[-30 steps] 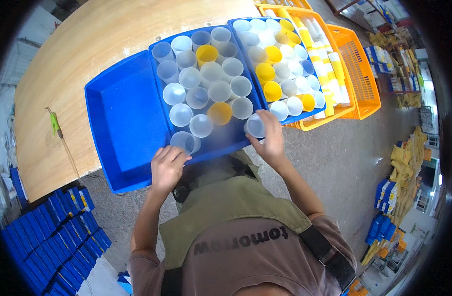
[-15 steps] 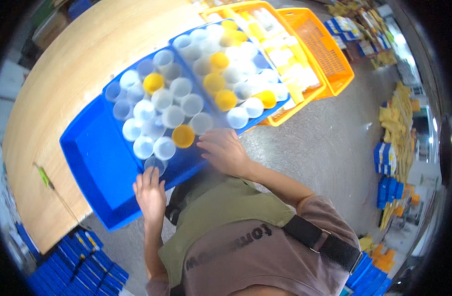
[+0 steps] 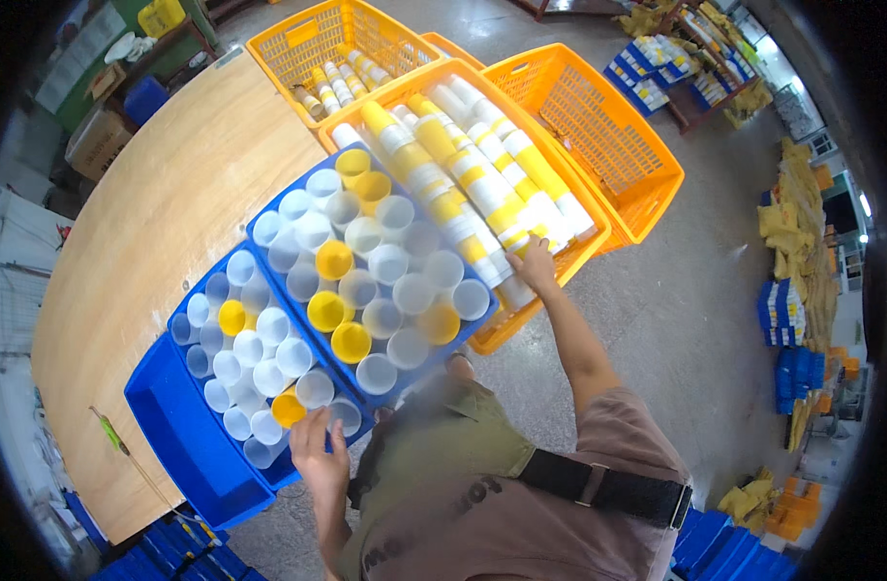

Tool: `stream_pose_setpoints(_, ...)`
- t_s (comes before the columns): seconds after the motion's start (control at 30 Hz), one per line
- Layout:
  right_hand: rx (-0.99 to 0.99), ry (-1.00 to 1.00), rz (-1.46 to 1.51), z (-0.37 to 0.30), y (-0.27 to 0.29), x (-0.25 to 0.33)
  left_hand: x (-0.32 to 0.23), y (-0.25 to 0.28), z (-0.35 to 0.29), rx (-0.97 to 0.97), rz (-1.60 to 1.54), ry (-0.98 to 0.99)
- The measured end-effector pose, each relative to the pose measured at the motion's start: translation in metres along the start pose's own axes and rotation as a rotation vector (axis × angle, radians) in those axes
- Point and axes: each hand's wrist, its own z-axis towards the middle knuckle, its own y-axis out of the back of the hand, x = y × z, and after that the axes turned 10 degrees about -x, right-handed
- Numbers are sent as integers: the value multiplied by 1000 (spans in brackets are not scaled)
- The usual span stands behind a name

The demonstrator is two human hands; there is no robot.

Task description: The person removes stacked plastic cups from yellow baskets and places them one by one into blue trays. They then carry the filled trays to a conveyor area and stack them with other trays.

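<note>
Open-topped white and yellow plastic cups stand packed in two blue trays, the nearer-left one [image 3: 177,312] and the one beside it [image 3: 255,228]. My left hand [image 3: 321,463] is at the near edge of the left tray, its thumb and fingers apart, fingertips beside a yellow cup [image 3: 289,410] and a white cup [image 3: 344,417]. Out to the right, my right hand [image 3: 535,266] reaches over the near side of an orange crate [image 3: 591,235]. Its spread fingers touch the end of a long row of nested white and yellow cups [image 3: 489,184].
A blue tray section without cups [image 3: 197,441] lies at the left on the wooden table [image 3: 124,252]. More orange crates stand behind [image 3: 298,39] and to the right [image 3: 647,184]. A green-handled tool [image 3: 109,429] lies near the table's left edge. Blue trays [image 3: 724,542] are stacked on the floor.
My right hand has moved from the blue trays to the cup rows in the orange crate. My left hand stays by the left tray's near edge. The view has turned toward the crates.
</note>
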Motion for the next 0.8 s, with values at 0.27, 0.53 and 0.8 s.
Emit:
stream_pose_setpoints(0.27, -123, 253, -115, -1, 5, -7, -72, -40, 15, 77, 41, 35)
stream_pose_setpoints(0.53, 51, 201, -14, 15, 35, 21, -92, -52, 22, 65, 59, 29)
stream_pose_setpoints(0.8, 67, 173, 67, 44, 33, 35, -105, -61, 10, 49, 76, 156)
